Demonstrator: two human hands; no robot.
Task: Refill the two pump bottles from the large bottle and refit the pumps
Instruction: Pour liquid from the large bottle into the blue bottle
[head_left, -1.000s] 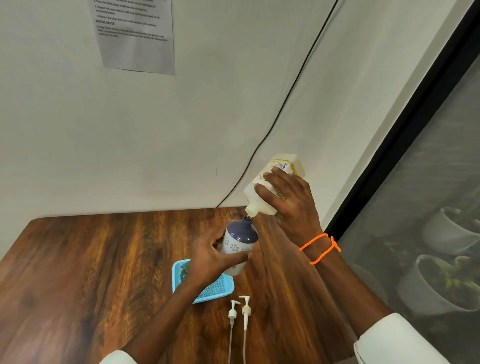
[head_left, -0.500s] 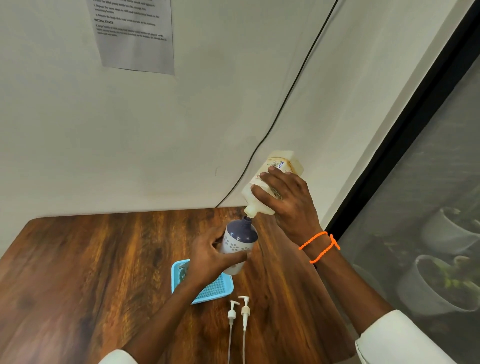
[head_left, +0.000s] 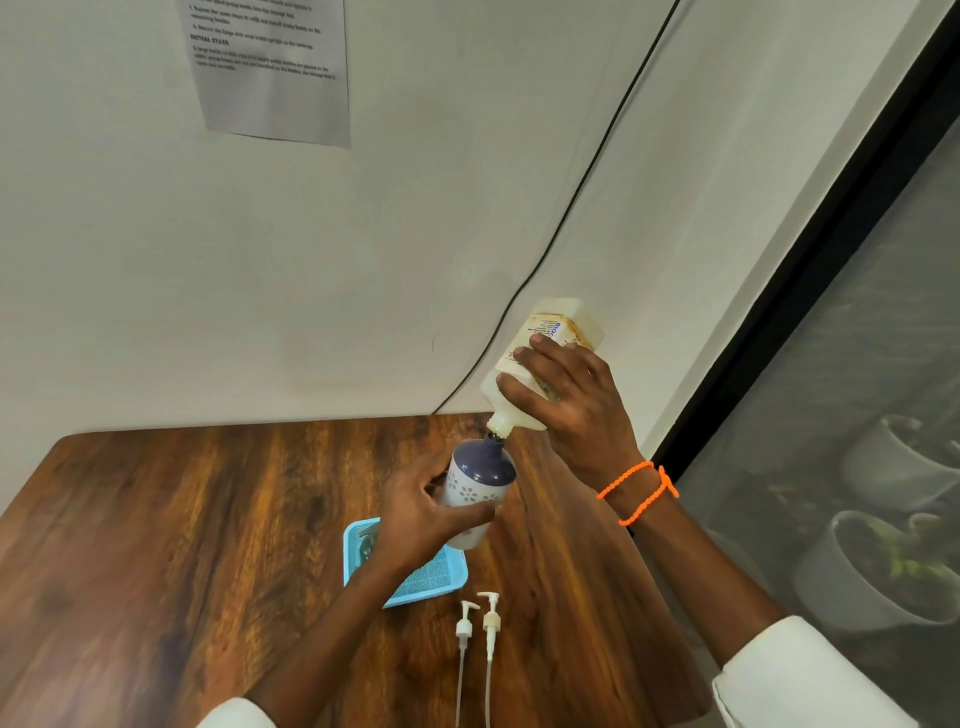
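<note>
I have the pump bottle (head_left: 480, 480) lifted off the tabletop (head_left: 156, 545) in my left hand (head_left: 421, 512), the fingers curled round its pale patterned body with the thumb pressed across the front. Its dark blue shoulder and open neck tilt toward one o'clock. My right hand (head_left: 569, 400), up at one o'clock from the left, grips the large bottle (head_left: 550, 338), fingers wrapped over its labelled side; the bottle is tipped steeply, base high toward the wall, its spout (head_left: 501, 427) pointing down toward seven o'clock and touching the pump bottle's neck. I cannot tell whether liquid is running. An orange bracelet (head_left: 639, 491) circles my right wrist.

Below my left hand, at six o'clock, a light blue tray (head_left: 431, 579) lies on the tabletop, partly hidden by my forearm; something glassy sits in its far corner, too covered for me to identify. Just beside the tray, at five o'clock from it, the two pumps (head_left: 478, 618) lie side by side, heads toward the tray and dip tubes running toward me.
</note>
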